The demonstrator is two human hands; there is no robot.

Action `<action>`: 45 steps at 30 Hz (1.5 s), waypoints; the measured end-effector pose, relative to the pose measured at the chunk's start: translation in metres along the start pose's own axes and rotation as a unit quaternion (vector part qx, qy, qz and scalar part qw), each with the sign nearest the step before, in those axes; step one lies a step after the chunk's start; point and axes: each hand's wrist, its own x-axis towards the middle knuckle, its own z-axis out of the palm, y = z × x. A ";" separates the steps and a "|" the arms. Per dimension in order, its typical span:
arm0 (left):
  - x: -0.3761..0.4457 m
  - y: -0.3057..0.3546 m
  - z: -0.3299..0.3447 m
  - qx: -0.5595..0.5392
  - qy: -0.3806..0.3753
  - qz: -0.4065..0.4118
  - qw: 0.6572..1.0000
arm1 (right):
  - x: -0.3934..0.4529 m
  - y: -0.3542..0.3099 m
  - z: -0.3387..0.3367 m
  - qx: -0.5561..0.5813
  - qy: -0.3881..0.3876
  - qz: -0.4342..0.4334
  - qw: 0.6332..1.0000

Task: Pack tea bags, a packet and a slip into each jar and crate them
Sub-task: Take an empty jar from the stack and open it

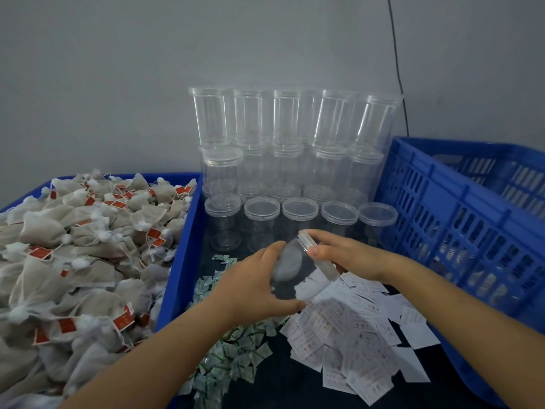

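A clear plastic jar (298,268) lies tilted in mid-air over the dark table, its lid end toward the right. My left hand (259,287) grips the jar's body from below and the left. My right hand (345,255) curls its fingers round the clear lid (317,255) at the jar's mouth. Tea bags (79,252) with red tags fill a blue bin at the left. Small green-and-white packets (233,349) lie heaped under my left forearm. White paper slips (354,329) are scattered below the jar. A blue slatted crate (460,219) stands at the right.
Several lidded empty clear jars (292,154) are stacked in rows against the grey wall, with a front row (300,214) just beyond my hands. A black cable (398,66) runs down the wall. The blue bin's wall (188,240) borders the work area on the left.
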 end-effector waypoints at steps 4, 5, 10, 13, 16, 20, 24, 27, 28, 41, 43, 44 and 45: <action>0.000 -0.001 -0.006 -0.147 -0.064 -0.016 0.987 | -0.004 0.002 -0.008 -0.011 -0.030 -0.027 0.999; 0.000 -0.001 -0.007 -0.177 -0.076 -0.022 0.981 | -0.006 0.003 -0.011 -0.006 -0.038 -0.038 0.999; 0.000 -0.001 -0.010 -0.328 -0.150 -0.041 0.932 | -0.018 0.005 -0.024 0.059 -0.114 -0.118 0.985; -0.002 0.001 -0.011 -0.354 -0.175 -0.041 0.918 | -0.022 0.008 -0.029 0.067 -0.161 -0.123 0.977; -0.001 0.002 -0.010 -0.260 -0.139 -0.035 0.955 | -0.021 0.008 -0.031 0.077 -0.114 -0.065 0.988; -0.002 0.003 -0.011 -0.055 -0.032 0.009 0.998 | -0.009 0.010 -0.025 0.200 0.030 0.081 0.976; -0.003 0.002 -0.013 0.203 0.091 0.078 0.972 | -0.005 0.016 -0.015 0.263 -0.018 0.191 0.946; -0.004 0.008 -0.015 0.307 0.126 0.110 0.937 | -0.001 0.019 -0.005 0.291 -0.071 0.210 0.931; -0.004 0.009 -0.014 0.326 0.139 0.124 0.927 | -0.001 0.020 -0.003 0.288 -0.082 0.210 0.930; -0.004 0.008 -0.002 0.295 0.089 0.119 0.944 | -0.004 0.018 0.004 0.169 -0.015 0.127 0.977; -0.002 0.008 -0.002 0.266 0.093 0.117 0.952 | -0.005 0.016 0.003 0.125 -0.006 0.104 0.987; -0.002 0.007 -0.002 0.252 0.093 0.115 0.956 | -0.006 0.014 0.002 0.105 -0.005 0.092 0.990; -0.001 0.006 -0.001 0.239 0.096 0.114 0.960 | -0.007 0.012 0.001 0.090 -0.003 0.081 0.993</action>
